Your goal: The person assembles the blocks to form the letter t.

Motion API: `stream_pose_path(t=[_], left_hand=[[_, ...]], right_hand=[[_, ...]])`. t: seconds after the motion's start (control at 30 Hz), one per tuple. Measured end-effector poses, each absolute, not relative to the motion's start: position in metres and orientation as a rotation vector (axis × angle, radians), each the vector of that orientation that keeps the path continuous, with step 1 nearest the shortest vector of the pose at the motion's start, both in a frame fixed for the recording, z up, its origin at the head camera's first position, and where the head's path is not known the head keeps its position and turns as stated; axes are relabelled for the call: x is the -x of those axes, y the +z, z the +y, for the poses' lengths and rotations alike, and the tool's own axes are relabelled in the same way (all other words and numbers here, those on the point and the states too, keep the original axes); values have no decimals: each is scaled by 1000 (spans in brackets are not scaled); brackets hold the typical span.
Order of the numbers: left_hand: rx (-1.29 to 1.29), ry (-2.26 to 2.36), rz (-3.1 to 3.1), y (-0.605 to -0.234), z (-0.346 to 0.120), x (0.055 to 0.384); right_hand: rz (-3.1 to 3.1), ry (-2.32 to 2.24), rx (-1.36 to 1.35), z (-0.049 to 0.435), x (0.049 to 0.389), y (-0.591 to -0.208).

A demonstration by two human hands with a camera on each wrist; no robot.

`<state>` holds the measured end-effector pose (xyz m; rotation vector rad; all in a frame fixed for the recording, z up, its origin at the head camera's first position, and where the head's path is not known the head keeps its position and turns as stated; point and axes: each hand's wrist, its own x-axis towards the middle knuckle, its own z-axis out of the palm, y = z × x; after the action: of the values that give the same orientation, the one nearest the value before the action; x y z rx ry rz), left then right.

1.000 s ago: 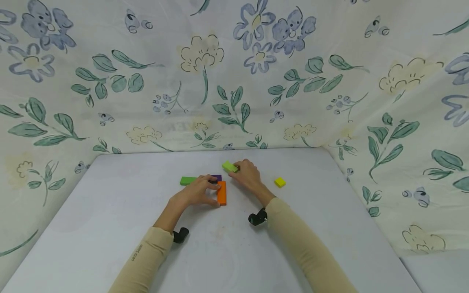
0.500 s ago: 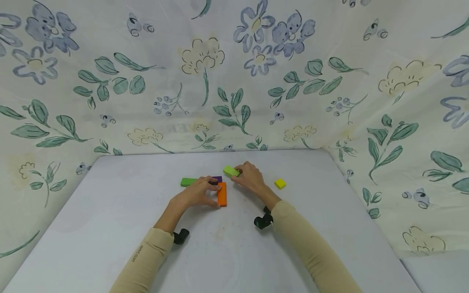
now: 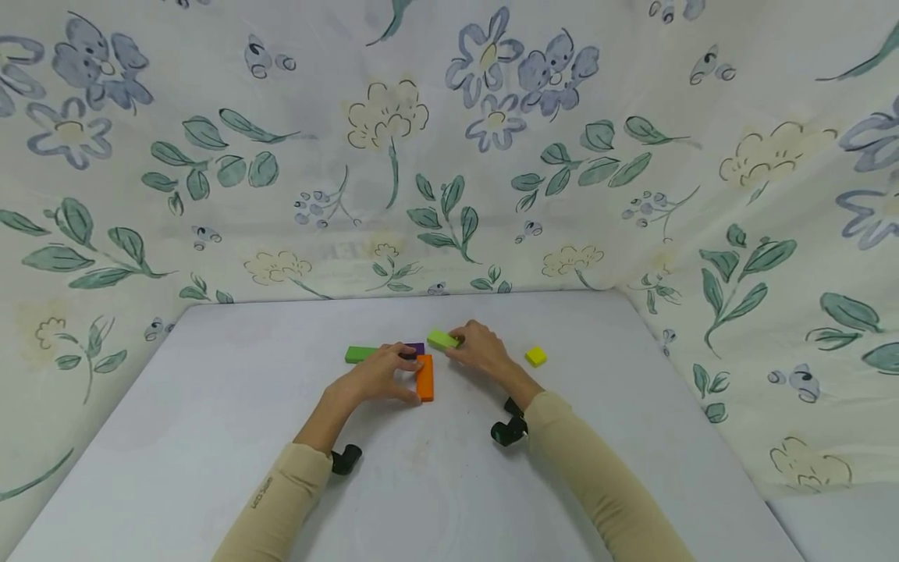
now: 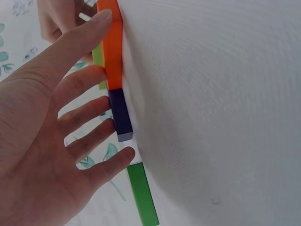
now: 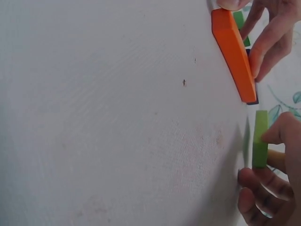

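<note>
My left hand [image 3: 379, 375] holds an orange block [image 3: 424, 378] between thumb and index finger, the block lying lengthwise away from me. Its other fingers reach over a dark purple block [image 4: 121, 115] at the orange block's far end. Beyond the little finger lies a green block [image 3: 360, 354], partly covered by the hand in the head view. My right hand [image 3: 483, 349] pinches a lime-green block [image 3: 442, 339] between thumb and fingers. In the right wrist view this lime block [image 5: 260, 139] is a short gap from the orange block [image 5: 233, 54], its shadow on the table beside it.
A small yellow block [image 3: 536, 357] lies on the white table [image 3: 597, 468] to the right of my right hand. Flowered cloth [image 3: 449, 156] rises behind the table's far edge and along both sides. A black wrist camera [image 3: 509, 429] hangs under each forearm.
My right hand has brought the lime-green block slightly toward me, lower and closer to the purple and orange blocks. My left hand stays on the orange block. The head view has shifted slightly.
</note>
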<state>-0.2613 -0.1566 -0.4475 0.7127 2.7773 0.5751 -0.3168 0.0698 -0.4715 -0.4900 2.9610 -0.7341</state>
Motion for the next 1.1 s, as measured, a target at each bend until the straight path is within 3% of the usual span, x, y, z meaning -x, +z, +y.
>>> stream_pose_path(t=[1.1], left_hand=[[-712,585,2784,-450,-158,260]], right_hand=[[2761,-743,723,91,318,-468]])
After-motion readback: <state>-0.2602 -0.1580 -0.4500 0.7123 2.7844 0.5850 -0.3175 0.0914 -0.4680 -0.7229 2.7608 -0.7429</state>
